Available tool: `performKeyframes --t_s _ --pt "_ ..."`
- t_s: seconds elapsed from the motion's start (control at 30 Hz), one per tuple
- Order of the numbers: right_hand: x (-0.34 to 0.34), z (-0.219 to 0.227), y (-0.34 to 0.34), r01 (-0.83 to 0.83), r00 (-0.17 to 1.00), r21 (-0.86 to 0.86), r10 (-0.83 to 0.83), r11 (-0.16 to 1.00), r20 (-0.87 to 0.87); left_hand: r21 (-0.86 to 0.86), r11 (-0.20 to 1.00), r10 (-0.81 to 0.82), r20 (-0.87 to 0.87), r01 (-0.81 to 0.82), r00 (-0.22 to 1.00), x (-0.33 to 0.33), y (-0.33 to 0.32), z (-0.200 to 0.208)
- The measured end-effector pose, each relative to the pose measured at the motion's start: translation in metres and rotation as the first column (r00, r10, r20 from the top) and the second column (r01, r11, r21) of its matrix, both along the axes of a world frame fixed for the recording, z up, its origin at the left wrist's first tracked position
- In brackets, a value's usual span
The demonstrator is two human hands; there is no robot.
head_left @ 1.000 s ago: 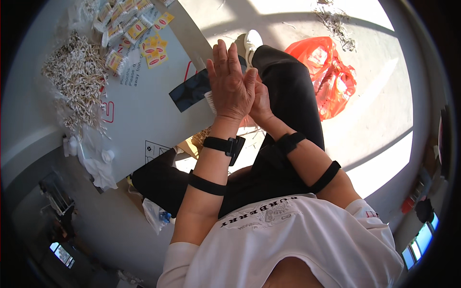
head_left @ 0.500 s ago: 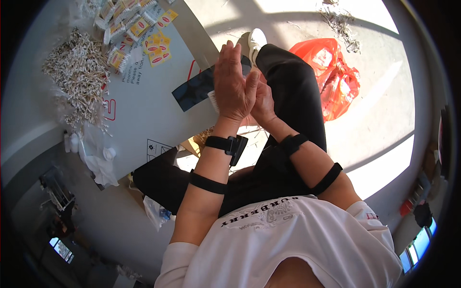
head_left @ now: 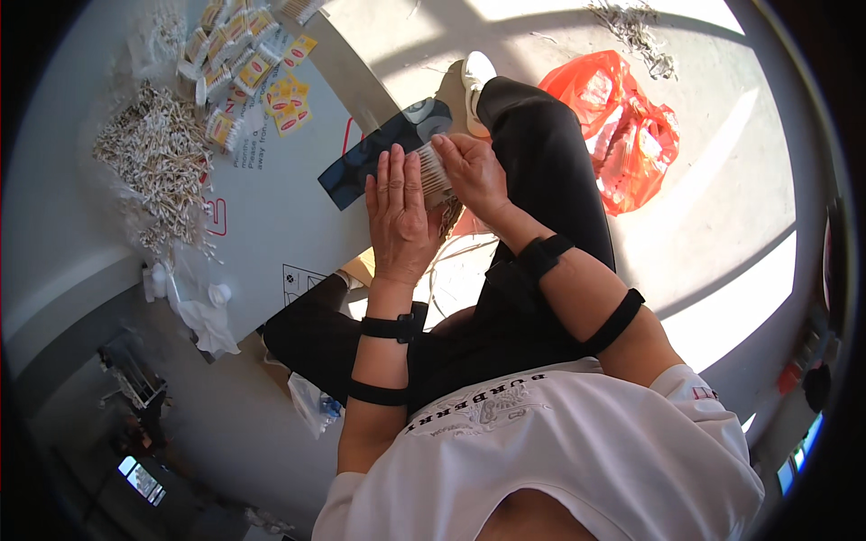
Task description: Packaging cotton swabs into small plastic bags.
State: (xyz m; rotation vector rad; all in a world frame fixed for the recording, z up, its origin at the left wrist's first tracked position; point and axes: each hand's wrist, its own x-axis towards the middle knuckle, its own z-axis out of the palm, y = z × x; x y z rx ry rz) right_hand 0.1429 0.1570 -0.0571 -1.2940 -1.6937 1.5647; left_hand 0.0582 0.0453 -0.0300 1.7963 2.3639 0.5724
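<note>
Over the corner of the grey board, a bundle of cotton swabs (head_left: 432, 172) lies between my two hands, its sticks side by side. My right hand (head_left: 474, 177) is closed, with thumb and fingers pinching the bundle's right side. Against its left side rests my left hand (head_left: 398, 219), open, fingers stretched out straight and flat. A dark glossy strip (head_left: 347, 171) lies on the board behind my left fingertips. Farther left is a large loose pile of cotton swabs (head_left: 153, 158). Several packs of swabs (head_left: 254, 70) with yellow and white labels are heaped beyond it.
Yellow label cards (head_left: 287, 105) lie on the grey board (head_left: 262, 216). White crumpled plastic (head_left: 207, 320) hangs at its near left edge. A red plastic bag (head_left: 622, 171) stands on the floor at right, with scattered scraps (head_left: 636, 32) behind. My black-trousered leg (head_left: 546, 153) is beside the board.
My hands were close together, hiding most of the swabs. My left hand has moved left and down, my right hand has turned toward the bundle, and the swabs now show between them.
</note>
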Motion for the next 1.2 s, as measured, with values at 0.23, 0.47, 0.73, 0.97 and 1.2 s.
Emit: performKeyframes --t_s 0.23,0.47,0.73,0.97,1.2 --pt "0.009 0.002 0.007 -0.092 0.987 -0.369 0.035 0.925 -0.159 0.225 0.974 -0.035 0.037 0.026 0.999 -0.005 0.006 -0.009" --pt "0.027 0.02 0.021 -0.285 0.868 -0.333 0.094 0.899 -0.487 0.269 0.93 0.104 0.461 -0.25 0.881 -0.006 -0.002 0.003" --pt "0.032 0.046 0.021 -0.525 0.66 0.119 0.492 0.843 -0.569 0.124 0.959 -0.033 0.942 -0.255 0.334 -0.004 -0.013 0.033" --pt "0.03 0.049 0.013 -0.404 0.618 0.006 0.278 0.915 -0.735 0.195 0.922 -0.041 0.908 -0.334 0.416 -0.003 -0.006 0.04" --pt "0.027 0.037 0.01 -0.274 0.669 0.012 0.2 0.962 -0.716 0.273 0.875 0.066 0.749 -0.399 0.659 0.0 -0.003 0.05"
